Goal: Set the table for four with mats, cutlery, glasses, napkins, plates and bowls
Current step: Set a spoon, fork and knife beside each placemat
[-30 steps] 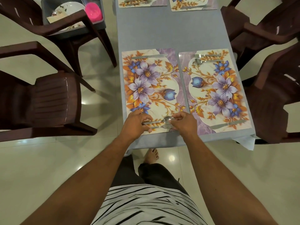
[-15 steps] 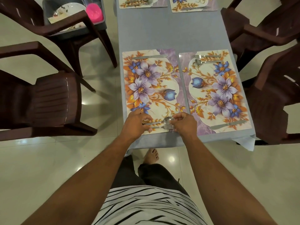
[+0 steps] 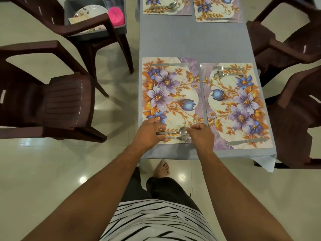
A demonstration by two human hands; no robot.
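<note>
both hands align spoon (image 3: 182, 130) and fork (image 3: 184, 137) on the near mat (image 3: 171, 94), at the counter (image 3: 191, 40) edge. left hand (image 3: 149, 134) pinches the handles; right hand (image 3: 201, 136) pinches the heads. risk: a nudge skews them or shifts the mat.

Dark brown plastic chairs (image 3: 57, 100) around grey table (image 3: 191, 40), glossy cream floor tiles (image 3: 43, 171), pink container (image 3: 115, 14)
</note>
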